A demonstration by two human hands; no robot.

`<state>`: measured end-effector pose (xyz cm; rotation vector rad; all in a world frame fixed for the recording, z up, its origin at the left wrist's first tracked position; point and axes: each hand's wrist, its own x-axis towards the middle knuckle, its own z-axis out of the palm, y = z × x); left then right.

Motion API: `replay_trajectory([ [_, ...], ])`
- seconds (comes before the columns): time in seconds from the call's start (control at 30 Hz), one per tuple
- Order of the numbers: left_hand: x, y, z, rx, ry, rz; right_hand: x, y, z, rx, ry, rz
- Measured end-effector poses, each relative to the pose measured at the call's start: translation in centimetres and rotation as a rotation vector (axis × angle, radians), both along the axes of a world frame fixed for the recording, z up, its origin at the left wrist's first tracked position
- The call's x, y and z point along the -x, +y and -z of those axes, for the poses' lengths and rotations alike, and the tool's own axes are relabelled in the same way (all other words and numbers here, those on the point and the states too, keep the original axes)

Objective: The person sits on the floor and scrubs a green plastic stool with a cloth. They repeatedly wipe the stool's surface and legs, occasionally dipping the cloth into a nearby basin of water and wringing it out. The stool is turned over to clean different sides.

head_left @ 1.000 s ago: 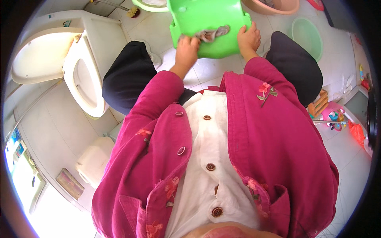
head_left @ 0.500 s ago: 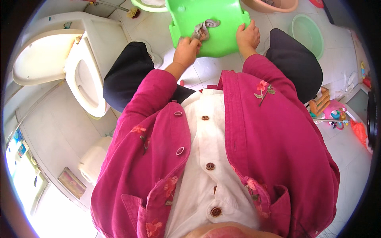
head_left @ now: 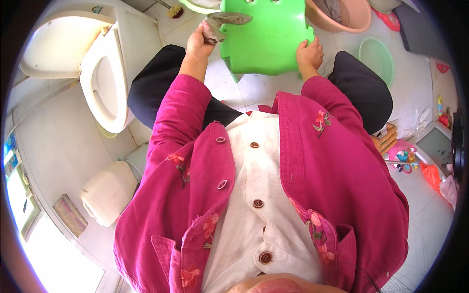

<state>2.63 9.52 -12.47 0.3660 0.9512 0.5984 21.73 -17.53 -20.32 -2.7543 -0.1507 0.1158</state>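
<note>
A small bright green plastic chair (head_left: 266, 46) stands between my knees, its top cut off by the upper edge of the view. My left hand (head_left: 196, 48) is closed round a crumpled grey cloth (head_left: 214, 30) at the chair's left side. The far end of that cloth trails over the green surface. On the opposite side, my right hand (head_left: 309, 53) grips the chair's right edge, its fingers bent over the rim.
A peach basin (head_left: 359, 22) with grey cloth in it sits beyond the chair, and a pale green basin (head_left: 386, 58) is at the right. To the left is a white toilet (head_left: 110, 115) with its lid raised. A wooden crate (head_left: 386, 139) lies near my right knee.
My left hand has lifted the grey cloth off the middle of the chair and carried it left, past the edge. My right hand stays on the right edge.
</note>
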Motion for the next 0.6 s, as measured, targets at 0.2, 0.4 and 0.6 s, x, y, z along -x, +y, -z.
replay_trajectory([
  [0.2, 3.8, 0.6, 5.2, 0.072, -0.038, -0.102, 0.2, 0.8, -0.6, -0.045, 0.063, -0.048],
  [0.4, 0.7, -5.0, 2.8, 0.145, 0.046, 0.16, -0.6, 7.4, -7.5, -0.252, -0.377, -0.407],
  [0.6, -0.1, -5.8, 2.2, 0.036, -0.052, 0.149, -0.5, 22.1, -27.3, -0.565, -1.049, -0.97],
])
